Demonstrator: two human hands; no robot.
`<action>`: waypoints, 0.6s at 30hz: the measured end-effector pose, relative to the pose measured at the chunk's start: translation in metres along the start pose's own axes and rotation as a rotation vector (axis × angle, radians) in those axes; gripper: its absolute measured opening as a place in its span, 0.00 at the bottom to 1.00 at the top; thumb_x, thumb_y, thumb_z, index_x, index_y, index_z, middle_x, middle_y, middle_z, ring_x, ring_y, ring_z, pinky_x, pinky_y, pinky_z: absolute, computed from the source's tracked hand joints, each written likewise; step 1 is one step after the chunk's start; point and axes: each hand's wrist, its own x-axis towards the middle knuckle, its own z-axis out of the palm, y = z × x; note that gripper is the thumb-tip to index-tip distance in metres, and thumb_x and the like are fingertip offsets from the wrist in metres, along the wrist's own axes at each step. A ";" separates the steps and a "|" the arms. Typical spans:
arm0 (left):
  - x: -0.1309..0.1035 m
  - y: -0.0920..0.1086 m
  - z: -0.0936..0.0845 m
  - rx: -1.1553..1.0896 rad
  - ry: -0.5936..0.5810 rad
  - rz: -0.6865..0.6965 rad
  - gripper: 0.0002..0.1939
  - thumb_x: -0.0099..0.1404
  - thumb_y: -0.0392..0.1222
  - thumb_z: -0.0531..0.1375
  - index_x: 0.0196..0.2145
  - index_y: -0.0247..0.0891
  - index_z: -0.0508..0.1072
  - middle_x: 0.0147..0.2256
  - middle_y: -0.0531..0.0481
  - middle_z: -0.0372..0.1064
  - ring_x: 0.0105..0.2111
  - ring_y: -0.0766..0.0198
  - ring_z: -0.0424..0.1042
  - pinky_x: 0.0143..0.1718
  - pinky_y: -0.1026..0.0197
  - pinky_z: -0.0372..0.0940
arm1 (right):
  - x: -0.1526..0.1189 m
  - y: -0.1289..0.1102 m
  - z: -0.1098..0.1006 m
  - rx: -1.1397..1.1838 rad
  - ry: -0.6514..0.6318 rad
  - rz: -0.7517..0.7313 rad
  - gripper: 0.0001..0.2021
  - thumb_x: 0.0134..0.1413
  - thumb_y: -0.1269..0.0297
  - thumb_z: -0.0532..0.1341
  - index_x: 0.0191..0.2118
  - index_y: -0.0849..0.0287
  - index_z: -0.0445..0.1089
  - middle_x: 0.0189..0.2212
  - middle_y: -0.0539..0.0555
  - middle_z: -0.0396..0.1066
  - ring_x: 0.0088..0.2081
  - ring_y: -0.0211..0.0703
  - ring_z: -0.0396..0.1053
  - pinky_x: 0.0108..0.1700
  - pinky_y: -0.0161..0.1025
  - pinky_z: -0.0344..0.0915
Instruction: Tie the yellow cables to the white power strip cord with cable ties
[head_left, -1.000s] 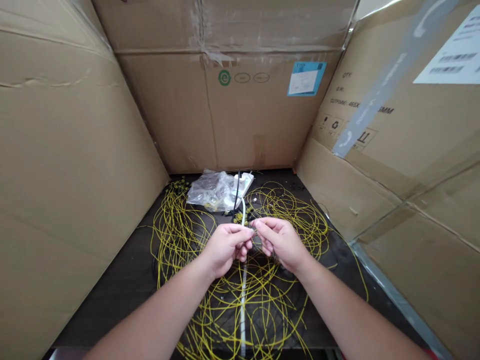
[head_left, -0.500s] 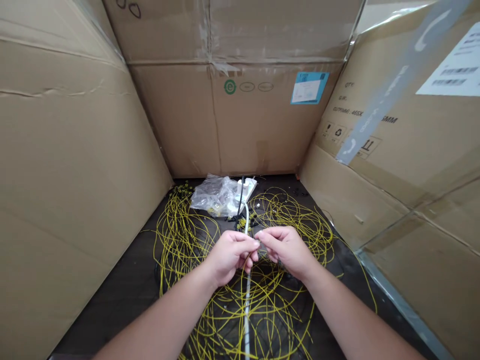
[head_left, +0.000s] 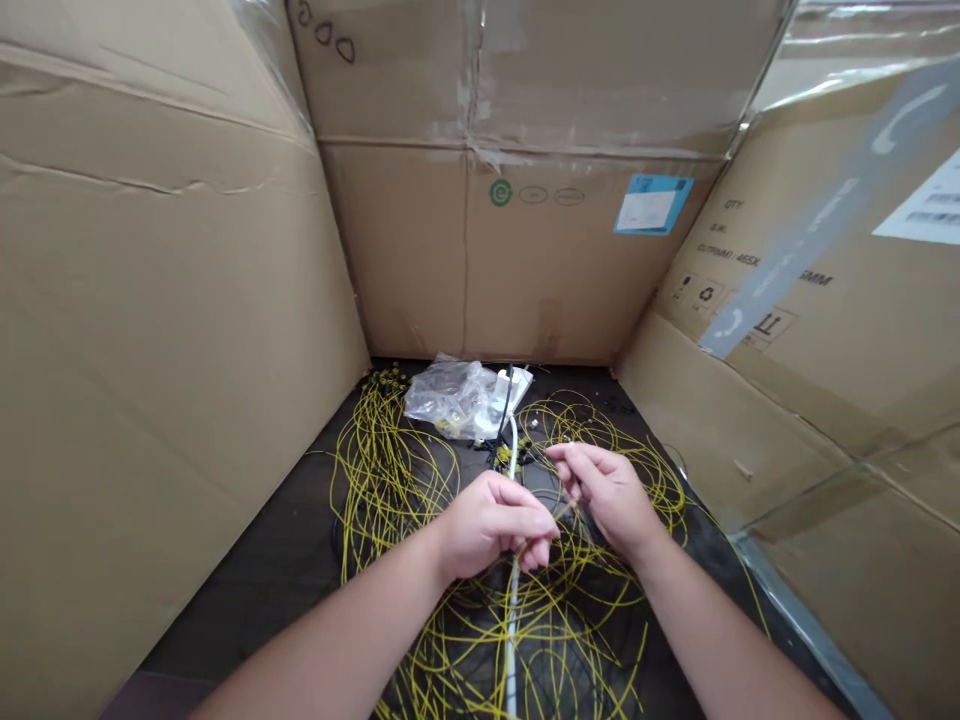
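Yellow wire slanted far and rightward from the left hand, which pinched it, toward the right hand, whose hold was unclear.

Cardboard walls on three sides (creased, taped), dark tabletop

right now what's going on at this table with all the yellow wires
A person is working with two bare hands above a tangle of yellow wires. The left hand appears to pinch a thin strand running toward the right hand, whose fingers are bent close together; whether they grip it is too small to tell. A white cable passes beneath the left hand, and a clear plastic bag lies farther back on the dark table.
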 end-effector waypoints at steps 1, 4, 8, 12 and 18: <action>-0.002 0.001 0.000 -0.011 -0.060 0.002 0.07 0.51 0.37 0.63 0.25 0.28 0.76 0.18 0.45 0.70 0.16 0.68 0.66 0.19 0.66 0.59 | 0.005 -0.004 0.002 -0.156 -0.003 -0.108 0.13 0.55 0.56 0.57 0.35 0.60 0.72 0.24 0.50 0.65 0.22 0.34 0.60 0.24 0.33 0.60; -0.007 0.003 -0.003 -0.044 -0.237 0.015 0.09 0.48 0.40 0.65 0.23 0.30 0.77 0.18 0.45 0.70 0.17 0.65 0.67 0.20 0.63 0.60 | 0.024 -0.023 0.019 -0.598 -0.140 -0.464 0.10 0.57 0.62 0.55 0.36 0.60 0.72 0.31 0.55 0.69 0.34 0.41 0.66 0.38 0.38 0.64; -0.012 0.007 -0.006 -0.068 -0.392 0.033 0.13 0.42 0.48 0.68 0.21 0.34 0.77 0.17 0.44 0.69 0.18 0.60 0.67 0.22 0.57 0.62 | 0.057 -0.043 0.056 -1.192 -0.476 -0.596 0.12 0.58 0.67 0.52 0.35 0.60 0.73 0.34 0.58 0.71 0.39 0.44 0.66 0.42 0.39 0.62; -0.015 0.010 -0.010 -0.037 -0.348 -0.065 0.15 0.38 0.51 0.69 0.17 0.35 0.75 0.16 0.43 0.67 0.20 0.57 0.68 0.25 0.53 0.62 | 0.086 -0.039 0.085 -1.597 -0.779 -0.491 0.09 0.51 0.71 0.56 0.33 0.62 0.74 0.32 0.60 0.72 0.38 0.48 0.69 0.37 0.38 0.63; -0.013 0.010 -0.012 -0.029 -0.301 -0.096 0.14 0.41 0.50 0.67 0.17 0.35 0.75 0.16 0.43 0.67 0.21 0.57 0.68 0.26 0.53 0.63 | 0.104 -0.021 0.100 -1.711 -0.872 -0.448 0.11 0.44 0.76 0.56 0.34 0.64 0.74 0.32 0.64 0.74 0.35 0.52 0.72 0.36 0.43 0.65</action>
